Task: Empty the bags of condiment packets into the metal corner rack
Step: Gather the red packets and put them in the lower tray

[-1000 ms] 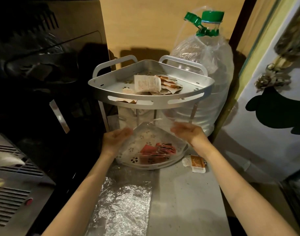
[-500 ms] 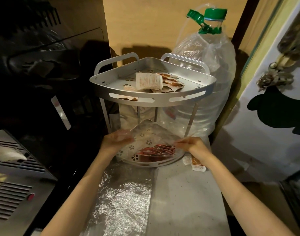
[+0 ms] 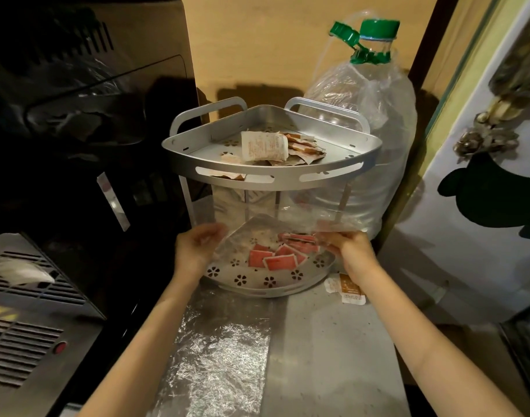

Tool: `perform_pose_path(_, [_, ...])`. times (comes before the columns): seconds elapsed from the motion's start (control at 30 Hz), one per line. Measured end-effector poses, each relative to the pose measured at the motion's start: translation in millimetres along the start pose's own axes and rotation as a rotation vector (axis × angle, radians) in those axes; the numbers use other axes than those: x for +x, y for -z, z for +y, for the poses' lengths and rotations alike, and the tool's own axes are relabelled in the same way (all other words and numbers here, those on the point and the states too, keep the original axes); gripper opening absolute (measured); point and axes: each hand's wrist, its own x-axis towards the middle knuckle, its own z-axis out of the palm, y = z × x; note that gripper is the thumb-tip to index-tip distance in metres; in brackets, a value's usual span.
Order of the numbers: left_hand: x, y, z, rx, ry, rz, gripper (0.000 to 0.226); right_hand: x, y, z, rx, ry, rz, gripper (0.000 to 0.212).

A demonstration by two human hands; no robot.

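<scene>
both hands, left and right, pinch the clear bag over the rack bottom shelf, where red packets lie. the film looks light, limp and slippery (best held by its corners).

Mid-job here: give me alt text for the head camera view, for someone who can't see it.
Two bare hands, left hand and right hand, hold a clear plastic bag over the lower shelf of a two-tier metal corner rack, where red packets lie. The upper shelf holds pale and brown packets; one stray packet lies on the counter beside the rack.
</scene>
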Motion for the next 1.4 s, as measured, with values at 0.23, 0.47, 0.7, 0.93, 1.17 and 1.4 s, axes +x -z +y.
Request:
perform_pose_path(0.23, [3,0,15,-0.091,-0.026,0.031,0.014,3,2,-17,0.048,-0.003,-0.064,0.02])
perform_pose_path(0.47, [0,-4,35,-0.188,-0.038,0.061,0.01,3,3,-34,0.043,0.052,-0.032,0.023])
perform_pose_path(0.7, [0,6,51,-0.19,-0.127,0.07,0.017,-13,2,-55,0.099,0.14,-0.025,0.025])
perform_pose_path(0.93, [-1,13,78,-0.159,-0.246,0.054,0.015,-33,2,-90,0.064,0.23,0.026,0.022])
perform_pose_path(1.17, [-12,24,87,-0.237,-0.253,-0.052,0.014,-59,8,-103,-0.025,0.35,0.043,0.012])
perform_pose_path(1.4, [-32,27,97,-0.259,-0.23,-0.183,0.01,-79,23,-108,-0.027,0.365,0.066,0.008])
